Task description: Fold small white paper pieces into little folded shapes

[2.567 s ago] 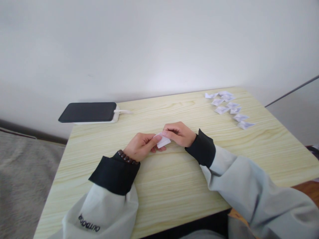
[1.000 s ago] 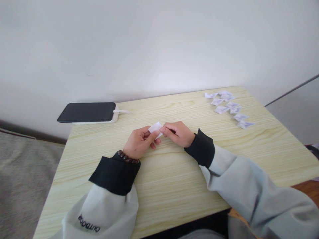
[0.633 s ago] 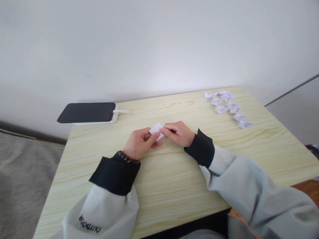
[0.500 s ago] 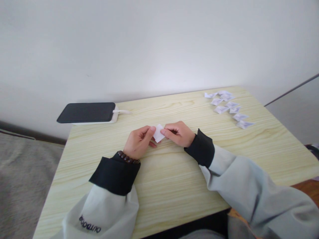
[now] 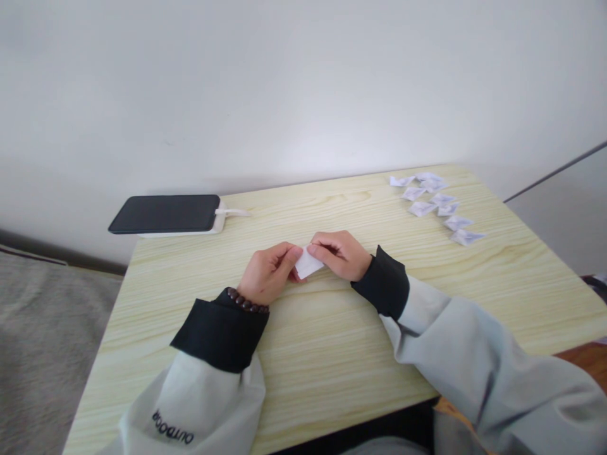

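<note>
A small white folded piece of paper [image 5: 309, 264] is held between both hands above the middle of the table. My left hand [image 5: 270, 272] pinches its left side, thumb on top and fingers underneath. My right hand [image 5: 342, 254] is closed on its upper right part, with the thumb pressing on the face of the paper. The two thumbs are close together near the top edge. Parts of the paper behind the fingers are hidden.
Several folded white paper boats [image 5: 422, 208] lie at the back right of the light wood table [image 5: 341, 360]. A dark phone [image 5: 165, 213] rests on a white block with a white cable [image 5: 234, 213] at the back left. A white wall [image 5: 303, 95] borders the back edge.
The paper has turned and more of its lower part shows. My left hand has shifted slightly right, and the two thumbs are closer together.
</note>
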### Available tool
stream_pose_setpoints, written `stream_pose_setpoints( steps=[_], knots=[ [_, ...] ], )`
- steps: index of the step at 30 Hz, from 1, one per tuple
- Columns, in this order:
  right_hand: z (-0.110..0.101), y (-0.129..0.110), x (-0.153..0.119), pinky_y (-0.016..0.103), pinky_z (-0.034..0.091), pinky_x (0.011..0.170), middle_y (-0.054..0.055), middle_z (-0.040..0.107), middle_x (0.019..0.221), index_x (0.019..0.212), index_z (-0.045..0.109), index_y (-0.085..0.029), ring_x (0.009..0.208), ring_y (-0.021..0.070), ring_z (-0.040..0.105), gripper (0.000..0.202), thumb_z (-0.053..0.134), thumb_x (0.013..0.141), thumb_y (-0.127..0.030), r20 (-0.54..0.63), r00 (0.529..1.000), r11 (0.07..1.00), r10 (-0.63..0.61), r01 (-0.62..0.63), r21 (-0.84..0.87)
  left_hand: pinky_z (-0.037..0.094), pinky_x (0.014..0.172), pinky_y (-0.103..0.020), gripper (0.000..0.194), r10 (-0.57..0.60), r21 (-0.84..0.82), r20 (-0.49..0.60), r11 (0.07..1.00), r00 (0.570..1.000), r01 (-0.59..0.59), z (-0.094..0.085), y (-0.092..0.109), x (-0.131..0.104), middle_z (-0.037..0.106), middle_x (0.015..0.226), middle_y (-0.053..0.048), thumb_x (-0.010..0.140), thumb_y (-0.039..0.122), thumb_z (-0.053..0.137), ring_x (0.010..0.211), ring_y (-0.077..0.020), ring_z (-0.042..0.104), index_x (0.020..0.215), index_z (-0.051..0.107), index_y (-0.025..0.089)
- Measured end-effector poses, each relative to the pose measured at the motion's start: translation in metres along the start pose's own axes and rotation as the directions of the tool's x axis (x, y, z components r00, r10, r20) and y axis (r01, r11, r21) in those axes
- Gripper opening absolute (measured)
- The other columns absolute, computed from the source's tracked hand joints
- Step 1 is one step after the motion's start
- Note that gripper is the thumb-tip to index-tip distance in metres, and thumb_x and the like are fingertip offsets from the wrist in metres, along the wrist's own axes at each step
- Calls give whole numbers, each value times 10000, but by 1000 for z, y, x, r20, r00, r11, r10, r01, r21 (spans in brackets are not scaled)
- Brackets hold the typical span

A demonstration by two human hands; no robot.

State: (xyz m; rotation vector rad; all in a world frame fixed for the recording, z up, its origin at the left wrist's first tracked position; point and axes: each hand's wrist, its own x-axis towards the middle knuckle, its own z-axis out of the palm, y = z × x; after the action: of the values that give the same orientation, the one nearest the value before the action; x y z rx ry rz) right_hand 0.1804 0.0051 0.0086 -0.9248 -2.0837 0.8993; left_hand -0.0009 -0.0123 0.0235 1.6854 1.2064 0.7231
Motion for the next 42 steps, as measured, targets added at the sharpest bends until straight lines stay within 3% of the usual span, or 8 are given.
stream_pose_setpoints(
  steps=[6, 16, 21, 31, 42],
  knots=[
    [0, 0, -1, 210, 290, 507, -38, 448, 565, 677, 515, -156, 518, 74, 380, 234, 453, 867, -278, -44, 999, 1000, 19, -19, 21, 522, 616, -248, 350, -52, -286, 117, 955, 992, 84, 3, -8, -1, 706, 718, -24, 719, 430, 658, 659, -155, 664, 919, 580, 154],
    [1, 0, 0, 199, 297, 500, -34, 459, 565, 683, 524, -152, 505, 68, 390, 260, 430, 885, -286, -76, 997, 997, 19, -25, -78, 532, 618, -270, 452, -115, -204, 110, 970, 987, 135, 1, -6, 0, 716, 719, -31, 694, 510, 653, 677, -183, 676, 945, 611, 136],
    [2, 0, 1, 198, 313, 508, -33, 465, 571, 711, 527, -153, 511, 71, 399, 252, 428, 890, -300, -122, 992, 997, 44, -52, -56, 522, 567, -252, 376, -74, -197, 130, 975, 989, 99, 0, -7, 1, 716, 735, -44, 710, 478, 652, 637, -161, 653, 860, 611, 136],
    [4, 2, -1, 199, 298, 490, -43, 458, 585, 766, 514, -159, 492, 64, 382, 240, 452, 882, -359, -68, 995, 998, 68, -69, -4, 547, 597, -288, 355, -90, -292, 17, 952, 996, 91, 0, -5, 2, 712, 680, -51, 687, 456, 689, 631, -181, 668, 823, 629, 134],
    [3, 1, 1, 198, 271, 504, -51, 409, 545, 645, 481, -161, 495, 58, 348, 276, 447, 882, -298, -32, 999, 993, -7, 3, -118, 558, 669, -296, 366, -104, -273, 50, 955, 993, 114, 2, -9, 2, 717, 717, -56, 698, 433, 683, 679, -179, 678, 885, 611, 127]
  ],
)
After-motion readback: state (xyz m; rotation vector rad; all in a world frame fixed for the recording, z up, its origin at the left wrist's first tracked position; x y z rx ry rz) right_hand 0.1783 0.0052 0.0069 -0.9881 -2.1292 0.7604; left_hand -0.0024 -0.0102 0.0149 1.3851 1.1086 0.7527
